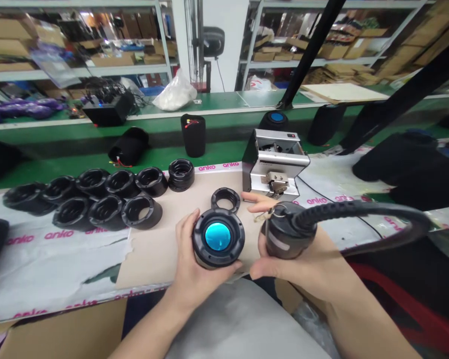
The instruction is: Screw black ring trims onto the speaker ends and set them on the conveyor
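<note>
My left hand (192,269) is wrapped round a black round housing (202,252) with a shiny blue disc (217,236) in its middle, face up. Held in my right hand (303,269) is a black corded electric screwdriver (290,242), just right of the housing. A wire ring sits on its top, and its thick cable (362,209) loops off to the right. My right index finger points outward, toward the screw feeder. The screwdriver's tip is hidden. Just behind the housing lies a loose black ring (214,199).
Several black rings (108,212) stand in rows at left, beside a small ring stack (181,174). A silver screw feeder (280,164) stands behind my right hand. Black sleeves with red wires (193,137) are at the back. Brown cardboard (145,259) covers the bench before me.
</note>
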A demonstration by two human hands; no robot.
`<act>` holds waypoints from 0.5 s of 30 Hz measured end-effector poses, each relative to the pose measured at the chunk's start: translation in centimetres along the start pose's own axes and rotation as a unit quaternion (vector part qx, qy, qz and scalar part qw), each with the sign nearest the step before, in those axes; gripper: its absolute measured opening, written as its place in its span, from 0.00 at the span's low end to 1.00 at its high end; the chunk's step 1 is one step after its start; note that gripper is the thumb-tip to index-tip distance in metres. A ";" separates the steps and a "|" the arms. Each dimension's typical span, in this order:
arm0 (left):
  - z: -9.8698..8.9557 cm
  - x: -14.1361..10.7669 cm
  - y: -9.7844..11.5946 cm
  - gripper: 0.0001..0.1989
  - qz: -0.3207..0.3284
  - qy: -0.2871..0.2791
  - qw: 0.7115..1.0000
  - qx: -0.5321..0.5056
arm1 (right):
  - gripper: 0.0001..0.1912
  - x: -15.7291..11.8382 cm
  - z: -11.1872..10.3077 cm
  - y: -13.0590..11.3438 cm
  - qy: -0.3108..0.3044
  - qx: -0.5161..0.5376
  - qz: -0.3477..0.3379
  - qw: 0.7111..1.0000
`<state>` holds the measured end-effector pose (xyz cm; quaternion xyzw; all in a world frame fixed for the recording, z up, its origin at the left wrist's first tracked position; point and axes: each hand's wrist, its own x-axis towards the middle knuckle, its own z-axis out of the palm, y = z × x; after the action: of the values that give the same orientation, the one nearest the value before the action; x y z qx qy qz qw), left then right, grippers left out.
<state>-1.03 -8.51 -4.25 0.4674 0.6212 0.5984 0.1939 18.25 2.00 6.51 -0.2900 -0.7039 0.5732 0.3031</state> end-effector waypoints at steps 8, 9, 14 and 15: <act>0.9 -1.0 0.6 0.62 0.046 -0.073 0.994 -0.063 | 0.37 -0.5 1.8 1.5 0.014 -0.027 -0.015 0.999; 0.7 -1.0 0.8 0.62 0.032 -0.079 0.994 -0.066 | 0.37 -0.5 1.8 1.5 0.023 -0.025 -0.018 0.999; 0.3 -0.8 1.1 0.63 0.004 -0.072 0.994 -0.085 | 0.36 -0.5 1.4 0.5 0.083 -0.002 -0.066 0.994; 0.3 -0.7 1.2 0.63 0.009 -0.071 0.994 -0.084 | 0.36 -0.4 1.4 0.4 0.082 -0.009 -0.066 0.994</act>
<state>0.01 -9.08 -3.48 0.4965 0.5490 0.6154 0.2709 17.51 0.87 5.89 -0.2919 -0.6991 0.5202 0.3943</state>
